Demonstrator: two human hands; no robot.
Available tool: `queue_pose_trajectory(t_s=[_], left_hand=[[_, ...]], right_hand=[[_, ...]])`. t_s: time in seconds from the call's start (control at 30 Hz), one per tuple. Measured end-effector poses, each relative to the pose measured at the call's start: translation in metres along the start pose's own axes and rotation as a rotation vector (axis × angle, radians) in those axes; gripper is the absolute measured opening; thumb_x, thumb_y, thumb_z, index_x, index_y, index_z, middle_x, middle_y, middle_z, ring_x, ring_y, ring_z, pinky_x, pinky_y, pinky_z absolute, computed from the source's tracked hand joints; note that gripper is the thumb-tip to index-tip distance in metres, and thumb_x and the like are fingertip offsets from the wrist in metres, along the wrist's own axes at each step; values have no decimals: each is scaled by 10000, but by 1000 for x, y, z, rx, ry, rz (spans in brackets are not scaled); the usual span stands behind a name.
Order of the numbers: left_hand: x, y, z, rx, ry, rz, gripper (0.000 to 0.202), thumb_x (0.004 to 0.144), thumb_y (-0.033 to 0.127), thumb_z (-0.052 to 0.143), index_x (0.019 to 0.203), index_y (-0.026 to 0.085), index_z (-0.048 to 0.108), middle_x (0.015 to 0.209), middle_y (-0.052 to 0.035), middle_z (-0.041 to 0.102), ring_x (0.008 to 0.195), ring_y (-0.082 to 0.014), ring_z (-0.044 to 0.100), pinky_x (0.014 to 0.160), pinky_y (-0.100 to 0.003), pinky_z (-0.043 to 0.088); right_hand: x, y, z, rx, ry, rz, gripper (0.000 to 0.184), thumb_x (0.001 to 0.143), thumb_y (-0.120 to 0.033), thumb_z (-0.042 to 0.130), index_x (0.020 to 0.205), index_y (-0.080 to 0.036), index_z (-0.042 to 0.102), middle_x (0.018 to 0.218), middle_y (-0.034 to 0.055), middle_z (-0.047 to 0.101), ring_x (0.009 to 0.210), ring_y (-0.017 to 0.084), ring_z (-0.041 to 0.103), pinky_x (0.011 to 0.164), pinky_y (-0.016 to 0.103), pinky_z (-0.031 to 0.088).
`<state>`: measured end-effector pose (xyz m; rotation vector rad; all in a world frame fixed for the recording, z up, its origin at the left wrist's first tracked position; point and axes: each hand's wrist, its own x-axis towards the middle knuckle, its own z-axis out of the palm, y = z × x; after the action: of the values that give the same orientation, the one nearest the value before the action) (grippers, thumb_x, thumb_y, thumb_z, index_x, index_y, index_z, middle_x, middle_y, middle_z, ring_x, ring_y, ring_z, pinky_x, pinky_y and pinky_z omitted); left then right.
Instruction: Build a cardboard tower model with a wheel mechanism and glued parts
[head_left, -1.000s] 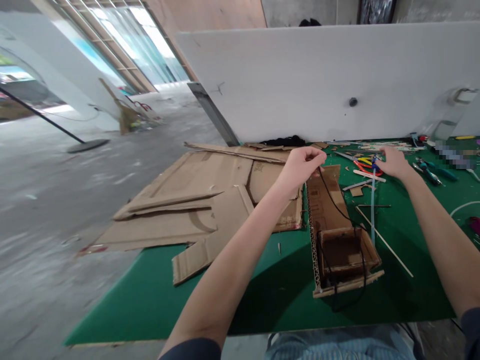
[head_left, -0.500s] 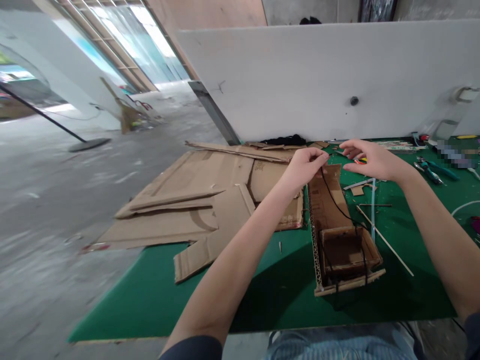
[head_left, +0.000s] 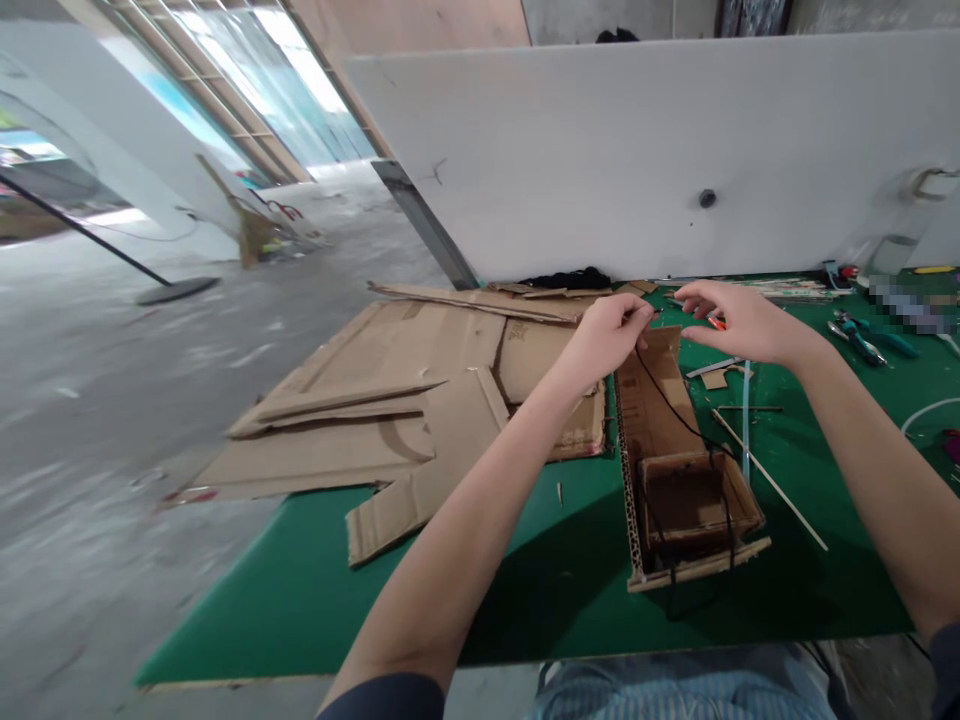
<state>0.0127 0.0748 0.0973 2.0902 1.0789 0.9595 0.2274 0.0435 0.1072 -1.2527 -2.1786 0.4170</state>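
R hand (head_left: pixel 750 325) had shifted left since the earlier frame, ending near L hand (head_left: pixel 611 335), fingers parted. I saw L hand pinching the black cord (head_left: pixel 682 420), which ran down to the small cardbd box (head_left: pixel 690 497) at the near end of the cardbd channel (head_left: pixel 646 400), on the green surface (head_left: pixel 585 620).

Box (head_left: pixel 658 440) is showing matt cardboard, rough at its corrugated edge, while cord (head_left: pixel 702 436) is looking matt, tabletop (head_left: pixel 247 610) smooth and pliers (head_left: pixel 864 348) shiny metal.
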Motion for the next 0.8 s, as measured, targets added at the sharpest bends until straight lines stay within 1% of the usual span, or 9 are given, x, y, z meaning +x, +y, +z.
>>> queue_pose_trajectory(t_s=[0.1,0.17,0.27,0.37,0.43,0.57,0.8], left_hand=[[0,-2,-2,169,14,58,218,937,199,480,764,173,610,599,4,615,596,-151,597,616,-257,406],[-1,-1,-3,258,28,88,212,938,202,489,784,171,631,639,-13,633,636,-165,592,631,-263,395],[-4,3,-3,377,36,140,222,947,194,479,803,166,645,760,-53,665,725,-187,598,678,-274,399],[-7,9,-3,457,25,178,232,965,184,441,868,162,651,880,-83,683,834,-211,617,728,-285,412],[-9,14,-4,487,16,176,239,974,189,425,901,162,651,916,-88,686,864,-215,619,738,-290,417],[-11,21,-7,521,-9,145,253,979,197,412,911,152,652,912,-87,692,861,-213,621,731,-294,417],[-11,21,-8,519,-14,130,258,994,193,396,932,141,640,941,-93,698,874,-207,629,744,-294,430]], right_hand=[[-1,-3,-2,22,28,-9,467,862,-428,630,1287,-235,623,1176,102,681,1036,274,648,905,425,524],[-1,-5,-3,34,40,-18,461,861,-426,633,1278,-230,631,1165,104,685,1024,273,650,902,424,525],[-1,-8,-1,49,34,-27,442,852,-403,638,1257,-227,644,1151,105,691,1002,268,653,885,418,528],[0,-8,3,73,26,-44,416,848,-374,628,1237,-230,651,1136,103,696,955,252,657,849,411,538],[1,-9,6,71,48,-78,383,852,-343,610,1214,-227,658,1113,100,698,915,238,657,816,401,542],[4,-11,11,20,129,-170,307,854,-282,608,1145,-206,669,1051,87,695,858,209,649,770,363,532],[5,-16,15,8,261,-240,161,859,-256,654,1005,-194,684,978,61,691,772,173,634,727,330,522]])
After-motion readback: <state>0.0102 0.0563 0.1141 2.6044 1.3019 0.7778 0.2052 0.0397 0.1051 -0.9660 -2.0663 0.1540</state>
